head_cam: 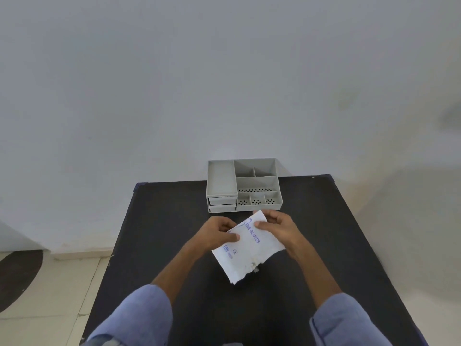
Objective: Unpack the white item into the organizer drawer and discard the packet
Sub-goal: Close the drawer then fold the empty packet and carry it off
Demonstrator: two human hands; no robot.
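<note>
I hold a white paper packet (245, 250) with blue print reading "GLOVES" above the middle of the black table. My left hand (219, 233) pinches its left edge, thumb on top. My right hand (277, 227) grips its upper right corner. The packet's near edge is torn and ragged. Whatever is inside it is hidden. A grey plastic organizer (244, 186) stands at the table's far edge, just beyond my hands. Its two small drawers (222, 204), stacked at the front left, are pushed in.
The black table (174, 245) stands against a white wall. The organizer's open top has several compartments, some with perforated floors. Beige tiled floor (57, 283) lies to the left, with a dark round mat (17, 278) at the far left.
</note>
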